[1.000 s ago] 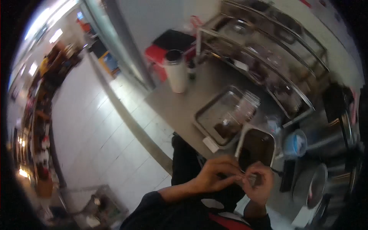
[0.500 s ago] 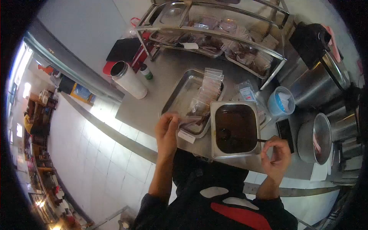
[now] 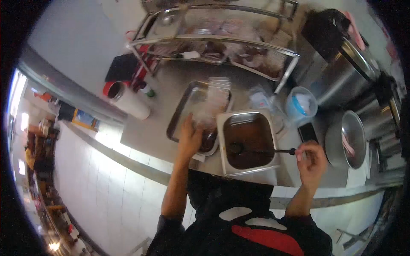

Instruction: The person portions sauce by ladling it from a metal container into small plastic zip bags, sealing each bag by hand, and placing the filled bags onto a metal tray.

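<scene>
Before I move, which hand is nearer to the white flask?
Left. The left hand is over the shallow tray, beside the white flask; the right hand is farther off, beyond the square pan, by the end of the black handle.

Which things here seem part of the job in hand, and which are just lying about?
Probably the job:
packets, by the left hand
tray holding them
pan of dark liquid
black ladle, at the right hand

Probably just lying about:
white bottle
small green-and-white bottle
metal bowl
black flat object
</scene>
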`<state>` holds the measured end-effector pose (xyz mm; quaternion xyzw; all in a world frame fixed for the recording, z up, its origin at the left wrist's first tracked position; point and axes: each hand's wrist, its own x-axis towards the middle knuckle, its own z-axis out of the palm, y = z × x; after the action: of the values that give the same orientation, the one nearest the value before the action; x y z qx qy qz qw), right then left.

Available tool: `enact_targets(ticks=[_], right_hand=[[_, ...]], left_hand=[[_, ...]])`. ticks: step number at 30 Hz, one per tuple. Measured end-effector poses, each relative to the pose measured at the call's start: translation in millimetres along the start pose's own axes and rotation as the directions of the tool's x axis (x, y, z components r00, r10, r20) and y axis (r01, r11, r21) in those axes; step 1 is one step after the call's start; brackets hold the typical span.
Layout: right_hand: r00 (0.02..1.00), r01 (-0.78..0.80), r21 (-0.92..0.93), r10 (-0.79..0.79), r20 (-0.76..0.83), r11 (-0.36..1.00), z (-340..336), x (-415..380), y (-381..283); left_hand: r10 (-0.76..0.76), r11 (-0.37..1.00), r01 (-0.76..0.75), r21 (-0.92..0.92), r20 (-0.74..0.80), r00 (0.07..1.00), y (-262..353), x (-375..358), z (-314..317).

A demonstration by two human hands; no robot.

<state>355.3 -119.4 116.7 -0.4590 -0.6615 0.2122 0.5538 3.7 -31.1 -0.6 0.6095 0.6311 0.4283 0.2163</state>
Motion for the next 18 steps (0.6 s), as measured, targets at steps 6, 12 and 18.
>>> enact_targets(ticks=[6, 12, 18], right_hand=[[0.988, -0.063, -0.094, 0.049, -0.149, 0.994, -30.3, 27.5, 20.5], [0.988, -0.153, -0.495, 0.124, -0.092, 0.855, -49.0, 101.3, 80.4], [0.91, 0.216, -0.894, 0.25, 0.33, 0.393, -55.3, 139.6, 204.9]], left_hand=[[-0.269, 0.868, 0.357, -0.345, 0.277, 0.922, 51.6, -0.1, -19.2], [-0.183, 0.926, 0.257, -0.277, 0.266, 0.946, 47.9, -3.5, -25.9], [-0.166, 0.875, 0.234, -0.424, 0.191, 0.967, 44.8, -39.7, -43.3]])
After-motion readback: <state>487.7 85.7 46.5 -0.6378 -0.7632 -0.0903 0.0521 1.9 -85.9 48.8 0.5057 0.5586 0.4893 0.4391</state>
